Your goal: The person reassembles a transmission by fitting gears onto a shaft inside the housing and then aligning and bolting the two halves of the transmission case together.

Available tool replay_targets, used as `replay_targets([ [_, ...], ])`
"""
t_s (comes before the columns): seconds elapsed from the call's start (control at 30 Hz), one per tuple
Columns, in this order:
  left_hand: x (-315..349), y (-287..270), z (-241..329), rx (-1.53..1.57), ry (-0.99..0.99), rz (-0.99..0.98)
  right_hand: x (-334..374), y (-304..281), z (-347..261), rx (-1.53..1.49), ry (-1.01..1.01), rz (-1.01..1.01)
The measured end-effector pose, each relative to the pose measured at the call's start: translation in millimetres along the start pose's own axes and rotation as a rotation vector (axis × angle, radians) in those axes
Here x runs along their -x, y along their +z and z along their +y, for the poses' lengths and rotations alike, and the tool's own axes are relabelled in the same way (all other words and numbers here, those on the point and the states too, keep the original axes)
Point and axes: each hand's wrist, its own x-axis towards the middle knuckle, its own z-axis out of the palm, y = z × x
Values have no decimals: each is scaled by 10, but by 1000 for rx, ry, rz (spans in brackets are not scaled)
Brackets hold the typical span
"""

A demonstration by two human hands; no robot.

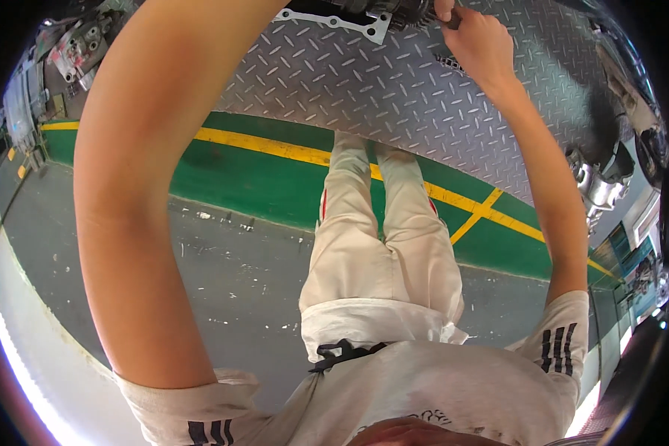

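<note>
"Gear assembly (412, 13), dark, toothed, one: where do we list it?"

"Top edge, right of centre, above the diamond-tread metal plate (349, 82). The edge cuts it off, so we record the near portion only."

"Adjoining items?"

"On its left we enter one flange (353, 27): pale metal, flat, pierced with holes. We cannot tell whether the two are joined."

"Right hand (482, 46)?"

"Just right of the gears, fingers curled together, clamped on a small dark piece (451, 22). We find that too small to name further."

"Left hand?"

"Past the top edge; we see only the left forearm (163, 67) leading there. Whether those fingers are apart or together, we cannot tell."

"Loose stock?"

"One short roller chain (447, 62), dark, lying on the tread plate just left of the right wrist, partly hidden by it."

"Outlying stock?"

"One silver casting (74, 56) with reddish marks, far left; one metal housing (606, 186), silver, just beyond our right forearm (546, 149)."

"Flooring and clothing?"

"Green floor strip (245, 175), crossed by yellow lines (297, 151); grey floor (253, 290), pale-flecked, nearer us. We wear off-white trousers (357, 260), a black drawstring (346, 355) and a pale T-shirt (438, 379), dark stripes on both sleeves."
</note>
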Motion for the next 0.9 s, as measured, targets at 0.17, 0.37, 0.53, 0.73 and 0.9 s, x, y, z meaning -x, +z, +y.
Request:
replay_targets([
  [0.17,77,-6,116,23,-199,-43,-156,32,209,-121,-79,-186],
  [0.37,98,-68,15,47,-59,-81,-299,-128,181,-299,-81,-529],
  [0.53,90,-64,35,49,-69,-78,-192,-192,143,-518,-234,-392],
  [0.73,337,62,-1,6,30,251,-176,-263,46,-536,-234,-442],
  [0.9,247,1353,338,717,310,1300,-168,-119,86,-695,-530,-276],
])
